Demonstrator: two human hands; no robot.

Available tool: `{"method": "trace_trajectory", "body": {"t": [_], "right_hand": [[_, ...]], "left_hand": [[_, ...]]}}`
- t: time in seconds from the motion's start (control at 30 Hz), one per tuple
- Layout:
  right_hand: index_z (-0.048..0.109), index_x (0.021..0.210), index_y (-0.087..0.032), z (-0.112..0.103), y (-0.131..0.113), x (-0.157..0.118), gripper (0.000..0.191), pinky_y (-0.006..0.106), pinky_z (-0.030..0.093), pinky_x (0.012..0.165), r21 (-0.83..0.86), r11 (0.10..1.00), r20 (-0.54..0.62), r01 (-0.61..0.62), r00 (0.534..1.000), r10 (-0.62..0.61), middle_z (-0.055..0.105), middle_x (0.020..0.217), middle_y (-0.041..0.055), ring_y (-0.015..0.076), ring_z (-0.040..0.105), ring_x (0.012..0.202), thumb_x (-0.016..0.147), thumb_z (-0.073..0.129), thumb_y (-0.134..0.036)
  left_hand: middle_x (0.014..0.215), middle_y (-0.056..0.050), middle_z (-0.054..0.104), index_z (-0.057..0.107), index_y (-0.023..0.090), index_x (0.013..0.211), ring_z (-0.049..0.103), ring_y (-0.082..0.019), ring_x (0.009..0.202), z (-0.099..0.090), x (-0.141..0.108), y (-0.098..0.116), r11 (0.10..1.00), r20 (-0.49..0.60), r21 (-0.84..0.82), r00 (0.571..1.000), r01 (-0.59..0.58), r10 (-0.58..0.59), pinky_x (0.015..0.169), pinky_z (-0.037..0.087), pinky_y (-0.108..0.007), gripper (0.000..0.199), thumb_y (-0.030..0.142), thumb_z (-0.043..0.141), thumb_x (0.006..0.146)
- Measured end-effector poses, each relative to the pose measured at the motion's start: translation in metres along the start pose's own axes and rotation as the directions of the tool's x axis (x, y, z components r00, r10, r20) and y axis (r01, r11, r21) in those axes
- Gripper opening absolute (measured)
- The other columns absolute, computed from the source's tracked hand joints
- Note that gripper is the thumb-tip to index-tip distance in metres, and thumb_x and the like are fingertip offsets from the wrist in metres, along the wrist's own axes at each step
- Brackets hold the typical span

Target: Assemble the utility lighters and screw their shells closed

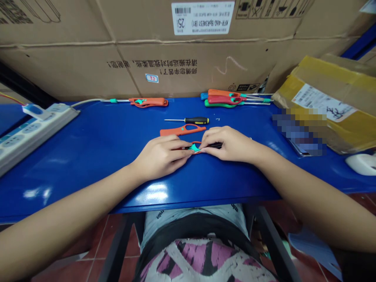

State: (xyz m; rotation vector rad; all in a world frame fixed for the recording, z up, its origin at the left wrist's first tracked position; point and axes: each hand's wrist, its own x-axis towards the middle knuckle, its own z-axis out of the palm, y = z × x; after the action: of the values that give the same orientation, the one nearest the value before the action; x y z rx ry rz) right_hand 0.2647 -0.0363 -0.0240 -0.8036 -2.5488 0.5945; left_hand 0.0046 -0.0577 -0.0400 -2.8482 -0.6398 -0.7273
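Between my hands lies an opened lighter, a long-necked kind with an orange shell and a green trigger piece. The fingers of my left hand close over its left end and cover most of it. My right hand pinches at the trigger area, and a dark, slim part sticks out under its fingers; I cannot make out what that part is. Just beyond my hands sits a loose orange half shell. Behind it is a screwdriver with a black and yellow handle, its tip pointing left.
An orange lighter lies at the back, beside several stacked lighters further right. A power strip runs along the left. A yellow-taped box, a blurred-out phone-like object and a white mouse occupy the right. Cardboard walls the back.
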Motion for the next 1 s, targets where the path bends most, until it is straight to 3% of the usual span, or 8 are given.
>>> {"method": "trace_trajectory", "body": {"t": [0.5, 0.8, 1.0], "right_hand": [[0.077, 0.086, -0.018, 0.0017, 0.0023, 0.0020, 0.010, 0.033, 0.054, 0.088, 0.186, 0.980, -0.004, -0.071, 0.997, 0.073, 0.077, 0.095, 0.0057, 0.0182, 0.071, 0.089, 0.087, 0.067, -0.018], [0.077, 0.087, -0.016, 0.0032, 0.0035, 0.0004, 0.011, 0.031, 0.054, 0.085, 0.182, 0.981, -0.013, -0.067, 0.997, 0.070, 0.077, 0.094, 0.0062, 0.0178, 0.070, 0.086, 0.086, 0.066, -0.015], [0.077, 0.087, -0.016, 0.0048, 0.0028, 0.0005, 0.011, 0.031, 0.053, 0.083, 0.172, 0.984, -0.035, -0.044, 0.998, 0.050, 0.077, 0.093, 0.0055, 0.0172, 0.070, 0.084, 0.085, 0.066, -0.013]], "left_hand": [[0.116, -0.005, 0.077, 0.073, 0.025, 0.122, 0.071, -0.021, 0.096, 0.0005, -0.0016, 0.0003, 1.000, 0.003, -0.001, 1.000, -0.010, 0.010, 0.084, 0.059, -0.035, 0.027, 0.022, 0.061, 0.097], [0.118, -0.005, 0.076, 0.072, 0.024, 0.123, 0.071, -0.019, 0.094, 0.0018, -0.0016, -0.0001, 0.997, -0.022, 0.031, 0.998, -0.065, 0.065, 0.085, 0.059, -0.033, 0.028, 0.021, 0.061, 0.097], [0.118, -0.005, 0.076, 0.073, 0.025, 0.120, 0.071, -0.019, 0.097, 0.0022, -0.0017, 0.0001, 0.999, -0.015, 0.003, 0.999, -0.040, 0.040, 0.086, 0.059, -0.033, 0.026, 0.021, 0.061, 0.097]]}}
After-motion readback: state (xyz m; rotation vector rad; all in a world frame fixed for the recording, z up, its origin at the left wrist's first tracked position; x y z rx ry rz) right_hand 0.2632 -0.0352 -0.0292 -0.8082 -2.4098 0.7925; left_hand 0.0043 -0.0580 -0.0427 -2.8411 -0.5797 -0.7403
